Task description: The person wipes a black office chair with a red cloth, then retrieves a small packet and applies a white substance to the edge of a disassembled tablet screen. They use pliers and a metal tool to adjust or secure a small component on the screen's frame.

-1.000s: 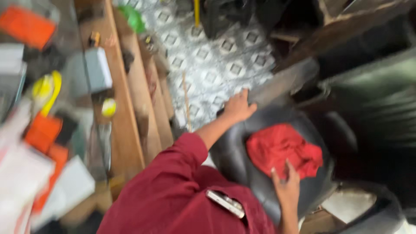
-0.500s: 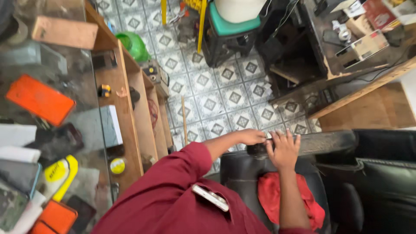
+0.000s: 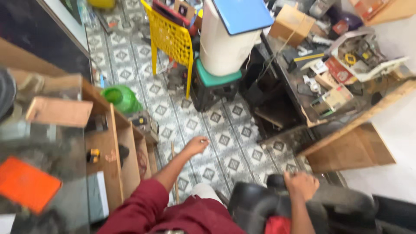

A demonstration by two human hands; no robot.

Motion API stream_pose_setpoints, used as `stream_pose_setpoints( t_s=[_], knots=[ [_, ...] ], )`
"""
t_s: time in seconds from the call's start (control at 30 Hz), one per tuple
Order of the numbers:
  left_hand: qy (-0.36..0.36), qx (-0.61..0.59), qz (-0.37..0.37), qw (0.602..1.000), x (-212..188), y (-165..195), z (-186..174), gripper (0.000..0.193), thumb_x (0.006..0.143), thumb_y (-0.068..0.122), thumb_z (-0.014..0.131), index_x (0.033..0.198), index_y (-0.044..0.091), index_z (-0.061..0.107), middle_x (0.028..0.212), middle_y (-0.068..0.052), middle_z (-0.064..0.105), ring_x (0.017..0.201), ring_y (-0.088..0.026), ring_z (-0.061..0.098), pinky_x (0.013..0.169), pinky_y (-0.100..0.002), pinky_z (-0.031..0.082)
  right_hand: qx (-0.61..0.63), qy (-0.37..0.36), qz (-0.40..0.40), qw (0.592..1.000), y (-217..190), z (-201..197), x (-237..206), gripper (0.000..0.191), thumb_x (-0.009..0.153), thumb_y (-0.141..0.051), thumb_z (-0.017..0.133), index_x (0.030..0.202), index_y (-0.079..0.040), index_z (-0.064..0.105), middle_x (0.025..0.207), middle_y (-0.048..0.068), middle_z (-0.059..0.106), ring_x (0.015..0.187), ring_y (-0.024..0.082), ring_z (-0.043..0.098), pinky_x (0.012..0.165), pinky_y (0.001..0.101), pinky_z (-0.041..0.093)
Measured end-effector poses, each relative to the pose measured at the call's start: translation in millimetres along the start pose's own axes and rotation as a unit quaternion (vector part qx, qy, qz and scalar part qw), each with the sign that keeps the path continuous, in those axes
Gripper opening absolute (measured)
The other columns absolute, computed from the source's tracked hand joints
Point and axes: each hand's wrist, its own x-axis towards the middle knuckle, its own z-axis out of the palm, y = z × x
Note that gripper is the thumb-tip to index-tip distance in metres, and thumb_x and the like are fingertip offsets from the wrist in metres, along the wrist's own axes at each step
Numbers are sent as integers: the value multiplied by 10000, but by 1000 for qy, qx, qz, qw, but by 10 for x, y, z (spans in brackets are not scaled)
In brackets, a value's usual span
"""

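Note:
A black padded chair (image 3: 255,206) stands at the bottom of the head view with a red cloth (image 3: 277,226) lying on its seat. My right hand (image 3: 301,184) rests on the chair's upper edge, fingers curled over it. My left hand (image 3: 197,145), at the end of a dark red sleeve (image 3: 143,208), hangs over the patterned tile floor (image 3: 225,141) to the left of the chair. Its fingers are loosely curled and hold nothing. A thin wooden stick (image 3: 174,171) stands just below that arm.
A wooden shelf unit (image 3: 115,151) with small items runs along the left, with a green container (image 3: 121,99) beside it. Ahead stand a yellow plastic chair (image 3: 171,41), a white barrel on a dark crate (image 3: 216,76), and a cluttered workbench (image 3: 329,82) at the right.
The view has tilted up towards the room. My left hand came off the chair's edge and now hangs over the floor. My right hand stays on the chair.

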Motion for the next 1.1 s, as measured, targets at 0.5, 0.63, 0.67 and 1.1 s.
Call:
stream_pose_setpoints(
  t_s=[0.5,0.63,0.67,1.1],
  knots=[
    [97,-46,78,991,2704,1033,-1845,293,975,248,644,1152,29,725,872,-39,749,742,-121,675,693,-281,558,-16,-250,117,961,-1120,334,1784,466,899,-597,599,983,-187,805,1006,62,787,997,285,728,949,427,512],
    [139,32,163,976,3458,1796,-2198,281,998,262,644,1107,20,736,846,-17,739,744,-81,667,695,-261,537,105,-367,60,922,-1689,286,2159,479,901,-592,616,990,-154,786,981,89,785,958,309,735,868,427,547],
    [147,20,182,972,3637,1995,-2253,269,992,251,651,1113,28,741,849,-38,735,743,-101,665,696,-276,541,185,-328,17,926,-1965,258,2277,482,902,-591,620,992,-145,782,974,96,785,949,315,737,847,428,555],
    [261,415,415,766,5940,3320,-3093,693,630,381,862,1177,-9,690,1070,-202,656,988,-415,570,862,-521,438,541,-227,-66,807,-3658,-238,3543,286,865,-221,763,1130,-114,773,1019,50,806,933,174,790,829,298,604]
  ],
)
